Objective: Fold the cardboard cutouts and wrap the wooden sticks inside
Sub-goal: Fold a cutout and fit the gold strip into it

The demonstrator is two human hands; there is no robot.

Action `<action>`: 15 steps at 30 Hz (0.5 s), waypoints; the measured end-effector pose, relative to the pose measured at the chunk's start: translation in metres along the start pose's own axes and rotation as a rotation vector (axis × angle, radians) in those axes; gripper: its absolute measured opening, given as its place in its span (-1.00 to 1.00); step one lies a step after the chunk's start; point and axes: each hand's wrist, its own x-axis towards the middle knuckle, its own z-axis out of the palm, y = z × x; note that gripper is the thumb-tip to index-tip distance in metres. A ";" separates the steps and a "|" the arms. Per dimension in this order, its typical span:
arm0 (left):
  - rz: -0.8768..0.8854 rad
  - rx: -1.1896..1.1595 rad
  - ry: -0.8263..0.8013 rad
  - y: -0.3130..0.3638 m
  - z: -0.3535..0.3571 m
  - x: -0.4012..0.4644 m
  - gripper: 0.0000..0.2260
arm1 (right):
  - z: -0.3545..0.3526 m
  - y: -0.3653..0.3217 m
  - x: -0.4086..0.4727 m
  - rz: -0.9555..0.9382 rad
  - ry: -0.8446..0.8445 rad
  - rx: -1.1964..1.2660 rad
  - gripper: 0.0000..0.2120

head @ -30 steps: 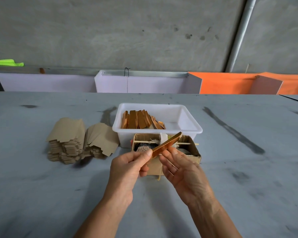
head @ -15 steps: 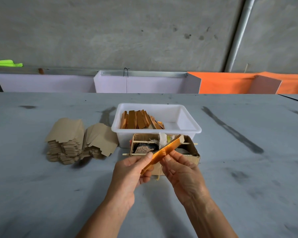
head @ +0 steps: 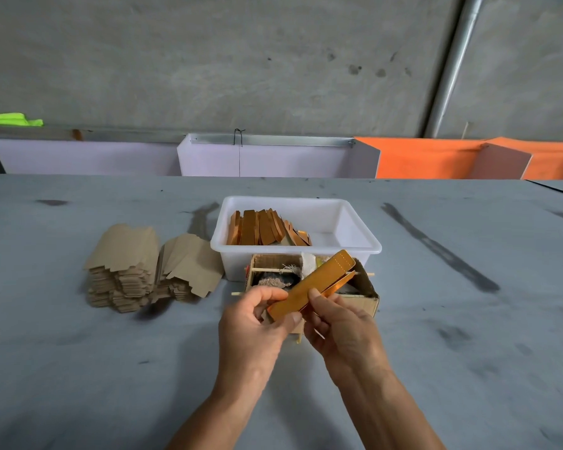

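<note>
Folding step, centre frame: left hand (head: 257, 315) and right hand (head: 335, 323) each pinch the orange cutout (head: 312, 285), partly creased, above the small cardboard box (head: 368, 292). Next, probably, closing the flaps; any stick inside is not visible.

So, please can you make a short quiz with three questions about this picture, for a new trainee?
1. True or false: both hands hold the orange folded cutout.
2. Where do the finished orange pieces lie?
A) in the white tub
B) on the flat brown stack
C) on the table beside the tub
3. Fill in: the stack of unfolded cutouts lies to the ____ of the tub.

Key: 1 true: the left hand and the right hand both pinch it. 2 A. 3 left.
</note>
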 end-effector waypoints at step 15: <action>-0.030 -0.166 0.058 0.008 0.001 0.023 -0.83 | 0.004 -0.007 0.017 0.002 -0.009 -0.088 -0.96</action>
